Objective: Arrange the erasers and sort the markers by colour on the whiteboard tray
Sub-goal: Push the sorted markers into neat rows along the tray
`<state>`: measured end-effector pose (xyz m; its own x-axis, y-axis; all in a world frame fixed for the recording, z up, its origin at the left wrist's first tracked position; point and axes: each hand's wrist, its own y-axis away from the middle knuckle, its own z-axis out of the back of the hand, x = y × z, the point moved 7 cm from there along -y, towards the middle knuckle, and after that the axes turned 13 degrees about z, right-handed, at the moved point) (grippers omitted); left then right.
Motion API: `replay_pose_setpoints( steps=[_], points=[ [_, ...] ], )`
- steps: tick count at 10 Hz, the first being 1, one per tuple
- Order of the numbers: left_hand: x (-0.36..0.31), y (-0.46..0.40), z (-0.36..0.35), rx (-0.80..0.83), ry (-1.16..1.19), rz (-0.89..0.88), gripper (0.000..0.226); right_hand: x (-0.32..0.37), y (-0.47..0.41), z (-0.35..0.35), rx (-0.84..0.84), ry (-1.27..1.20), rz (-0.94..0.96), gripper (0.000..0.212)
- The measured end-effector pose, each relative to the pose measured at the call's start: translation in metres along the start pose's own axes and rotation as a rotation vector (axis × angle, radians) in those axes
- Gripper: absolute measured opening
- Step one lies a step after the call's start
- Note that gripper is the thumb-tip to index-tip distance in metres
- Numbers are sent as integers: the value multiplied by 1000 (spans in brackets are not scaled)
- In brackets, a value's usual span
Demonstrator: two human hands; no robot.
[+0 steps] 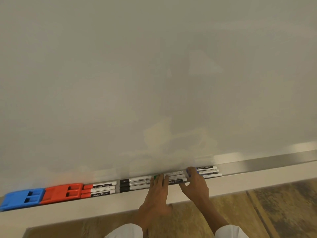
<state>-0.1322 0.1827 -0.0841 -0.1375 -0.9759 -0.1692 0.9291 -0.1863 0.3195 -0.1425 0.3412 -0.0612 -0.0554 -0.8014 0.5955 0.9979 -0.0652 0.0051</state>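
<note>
On the whiteboard tray (257,170) lie, from left to right, a blue eraser (22,199), a red eraser (63,193), three red markers (99,189), three black markers (135,183), green markers (175,177) and blue markers (208,171). My left hand (157,194) rests with flat fingers over the green caps. My right hand (195,185) touches the caps of the blue markers with its fingertips, thumb spread toward the green group. Neither hand lifts anything.
The whiteboard (154,74) fills the view above the tray. The right stretch of the tray past the blue markers is bare metal. Below the tray's front ledge is a patterned brown carpet (274,212). White sleeves show at the bottom edge.
</note>
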Motion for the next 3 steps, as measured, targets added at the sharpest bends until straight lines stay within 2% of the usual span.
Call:
replay_pose_setpoints(
  steps=[1, 2, 3],
  points=[
    [13, 13, 4, -76, 76, -26, 100, -7, 8, 7, -56, -39, -23, 53],
    [32, 29, 4, -128, 110, -12, 94, -6, 19, 14, -189, 8, 31, 46],
    [47, 46, 2, -153, 155, 23, 92, 11, 31, 10, -282, 69, 219, 39]
  ],
)
